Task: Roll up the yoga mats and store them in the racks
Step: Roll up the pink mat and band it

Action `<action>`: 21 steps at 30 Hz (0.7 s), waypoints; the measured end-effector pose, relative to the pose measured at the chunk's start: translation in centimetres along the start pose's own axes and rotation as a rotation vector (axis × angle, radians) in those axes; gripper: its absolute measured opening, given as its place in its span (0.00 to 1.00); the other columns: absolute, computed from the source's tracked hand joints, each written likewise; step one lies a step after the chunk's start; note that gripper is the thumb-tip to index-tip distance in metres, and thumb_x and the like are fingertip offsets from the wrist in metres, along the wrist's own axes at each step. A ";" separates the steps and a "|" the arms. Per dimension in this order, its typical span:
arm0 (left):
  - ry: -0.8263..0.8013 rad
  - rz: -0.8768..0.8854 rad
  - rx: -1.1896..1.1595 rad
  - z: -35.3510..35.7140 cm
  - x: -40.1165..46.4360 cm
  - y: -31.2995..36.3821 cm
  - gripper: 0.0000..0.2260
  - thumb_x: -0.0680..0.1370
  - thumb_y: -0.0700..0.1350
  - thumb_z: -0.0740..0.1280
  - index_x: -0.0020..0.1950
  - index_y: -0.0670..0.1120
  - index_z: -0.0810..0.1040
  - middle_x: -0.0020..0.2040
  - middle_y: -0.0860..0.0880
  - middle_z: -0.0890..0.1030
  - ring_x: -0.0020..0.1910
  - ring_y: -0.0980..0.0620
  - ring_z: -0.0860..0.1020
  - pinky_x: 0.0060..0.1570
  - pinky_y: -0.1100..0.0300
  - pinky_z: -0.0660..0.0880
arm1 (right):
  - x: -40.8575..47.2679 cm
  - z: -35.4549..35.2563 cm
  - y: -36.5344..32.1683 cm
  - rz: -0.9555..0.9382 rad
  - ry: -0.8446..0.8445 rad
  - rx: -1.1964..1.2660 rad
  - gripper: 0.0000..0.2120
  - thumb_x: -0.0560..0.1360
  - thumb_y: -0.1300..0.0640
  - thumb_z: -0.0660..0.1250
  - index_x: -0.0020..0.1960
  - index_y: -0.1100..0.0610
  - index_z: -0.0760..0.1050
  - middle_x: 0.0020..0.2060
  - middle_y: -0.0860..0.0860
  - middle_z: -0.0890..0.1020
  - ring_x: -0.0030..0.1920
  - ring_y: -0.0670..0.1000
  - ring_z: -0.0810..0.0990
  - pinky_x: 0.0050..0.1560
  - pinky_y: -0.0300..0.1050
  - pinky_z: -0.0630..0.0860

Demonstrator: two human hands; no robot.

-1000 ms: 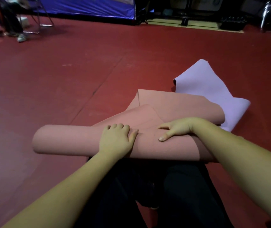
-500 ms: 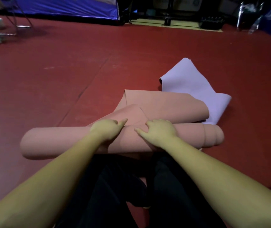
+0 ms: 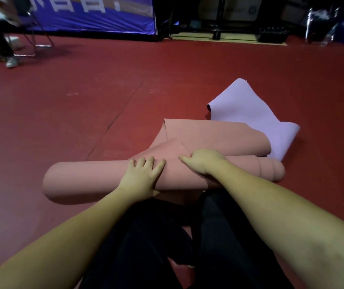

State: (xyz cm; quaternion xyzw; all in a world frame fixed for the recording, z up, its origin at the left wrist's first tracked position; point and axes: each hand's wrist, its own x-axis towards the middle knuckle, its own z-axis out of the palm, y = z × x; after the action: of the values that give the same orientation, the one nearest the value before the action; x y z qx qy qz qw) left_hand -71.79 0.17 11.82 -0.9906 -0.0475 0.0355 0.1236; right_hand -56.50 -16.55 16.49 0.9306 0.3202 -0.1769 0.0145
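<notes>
Now your left hand [image 3: 140, 176] lies flat on top of the pink mat [image 3: 96, 180], fingers spread and straight; half a second ago its fingers were bunched at the loose flap. Your right hand [image 3: 203, 161] has barely shifted: it presses the roll just right of the middle, index finger pointing left along the fold, fingers bent over the curve, pinching nothing that you can see. So neither grip is closed on the mat; both simply press. Judging by this, you have gone from straightening the flap back to pushing the roll forward.

The roll lies crosswise on the red floor [image 3: 62, 113], directly under both palms and just ahead of your knees. Its unrolled tail [image 3: 213, 134] stretches away beyond your fingers, folded over and skewed right, overlapping the lilac mat [image 3: 242, 109]. No rack is in view.
</notes>
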 end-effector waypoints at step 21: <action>0.030 0.074 -0.163 -4.2 -4.2 0.2 0.52 0.59 0.70 0.74 0.76 0.50 0.60 0.69 0.46 0.68 0.66 0.42 0.68 0.65 0.40 0.68 | -1.0 -2.6 0.8 -0.012 -0.457 0.299 0.23 0.81 0.41 0.55 0.70 0.51 0.73 0.70 0.53 0.72 0.67 0.52 0.71 0.62 0.46 0.63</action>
State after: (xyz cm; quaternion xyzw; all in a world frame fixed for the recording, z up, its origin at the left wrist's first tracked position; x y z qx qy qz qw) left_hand -75.64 -1.51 16.03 -0.9988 -0.0118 0.0214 0.0418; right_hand -55.93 -17.47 19.16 0.8565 0.2843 -0.4277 -0.0523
